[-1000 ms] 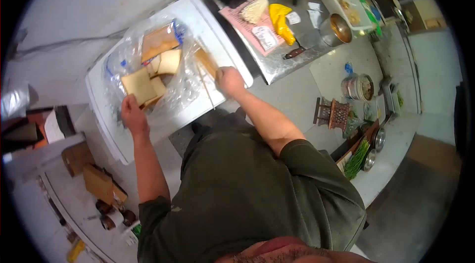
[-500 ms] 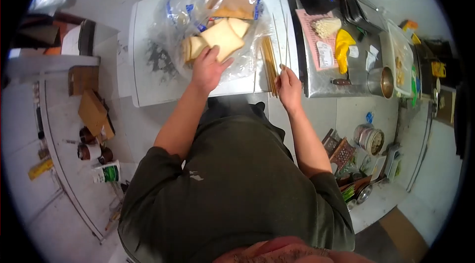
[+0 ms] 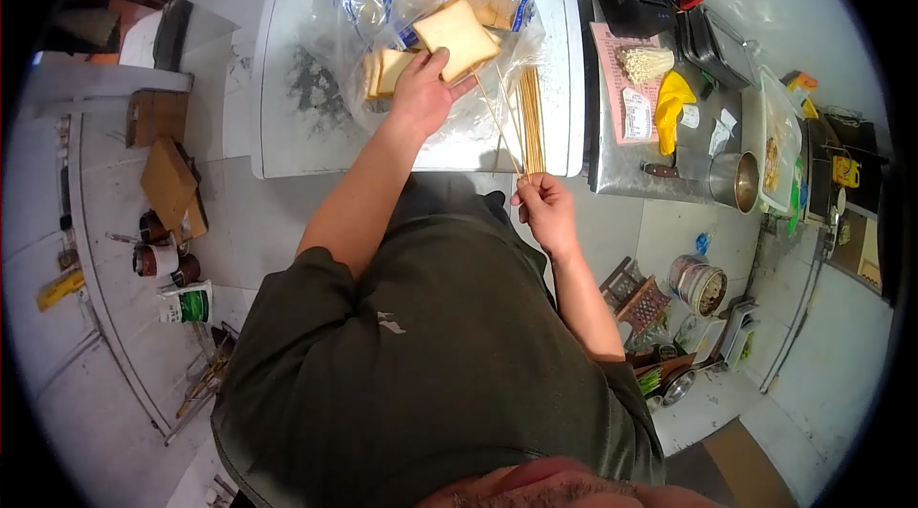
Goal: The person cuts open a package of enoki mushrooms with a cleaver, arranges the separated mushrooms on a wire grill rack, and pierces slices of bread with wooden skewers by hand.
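Observation:
My left hand (image 3: 426,97) holds a slice of bread (image 3: 457,38) from below, thumb on its face and fingers partly hidden under it. More bread slices (image 3: 390,72) lie beneath in the clear plastic bag (image 3: 335,21). Near the table's front edge, my right hand (image 3: 545,207) pinches two thin wooden skewers (image 3: 500,130) by their lower ends, tips pointing up toward the bread. A bundle of skewers (image 3: 532,121) lies on the white table (image 3: 287,140), just beyond my right hand.
A metal counter (image 3: 622,173) at the right bears a black box (image 3: 631,0), a yellow bag (image 3: 674,109), pale mushrooms (image 3: 645,64), a knife (image 3: 660,170) and a metal pot (image 3: 734,181). A wooden stool (image 3: 639,298) stands on the floor below.
The bread slice has risen up and to the right in my left hand. My right hand has moved down, and its skewers now tilt toward the bread.

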A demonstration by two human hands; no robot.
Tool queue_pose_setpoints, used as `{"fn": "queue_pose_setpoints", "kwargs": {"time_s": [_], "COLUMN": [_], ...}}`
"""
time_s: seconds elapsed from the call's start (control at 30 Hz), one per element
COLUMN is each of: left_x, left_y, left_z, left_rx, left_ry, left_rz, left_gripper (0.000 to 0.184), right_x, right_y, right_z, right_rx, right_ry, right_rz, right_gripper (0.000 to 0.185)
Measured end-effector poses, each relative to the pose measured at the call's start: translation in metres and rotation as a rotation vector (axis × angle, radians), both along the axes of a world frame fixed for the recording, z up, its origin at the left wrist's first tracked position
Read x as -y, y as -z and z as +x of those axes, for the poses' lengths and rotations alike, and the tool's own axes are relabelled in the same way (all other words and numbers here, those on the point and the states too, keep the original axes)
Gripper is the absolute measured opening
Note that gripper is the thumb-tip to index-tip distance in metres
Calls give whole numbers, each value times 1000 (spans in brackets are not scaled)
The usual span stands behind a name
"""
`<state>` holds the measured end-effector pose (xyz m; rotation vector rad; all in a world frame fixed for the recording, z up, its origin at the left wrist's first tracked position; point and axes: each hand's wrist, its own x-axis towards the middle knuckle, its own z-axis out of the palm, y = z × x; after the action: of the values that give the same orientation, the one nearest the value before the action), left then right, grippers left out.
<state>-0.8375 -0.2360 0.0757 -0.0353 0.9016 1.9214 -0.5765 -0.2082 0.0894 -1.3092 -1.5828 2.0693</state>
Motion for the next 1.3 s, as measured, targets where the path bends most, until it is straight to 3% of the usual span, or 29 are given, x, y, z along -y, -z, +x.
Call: {"fn": "queue_pose_setpoints", "kwargs": {"time_s": [0.53,1.3], "left_x": [1,-7], "left_y": [-2,-8], "left_z": [0,10], "left_rx": [-173,-219], "left_ry": [14,19], "left_rz": [-22,-28], "left_gripper": [32,28], "right_x": [-2,1], "right_y": [-7,-3], "right_z": [1,7], "right_rx": [82,50], "right_ry": [-18,1], "right_rz": [77,65], "right_gripper": [16,18]}}
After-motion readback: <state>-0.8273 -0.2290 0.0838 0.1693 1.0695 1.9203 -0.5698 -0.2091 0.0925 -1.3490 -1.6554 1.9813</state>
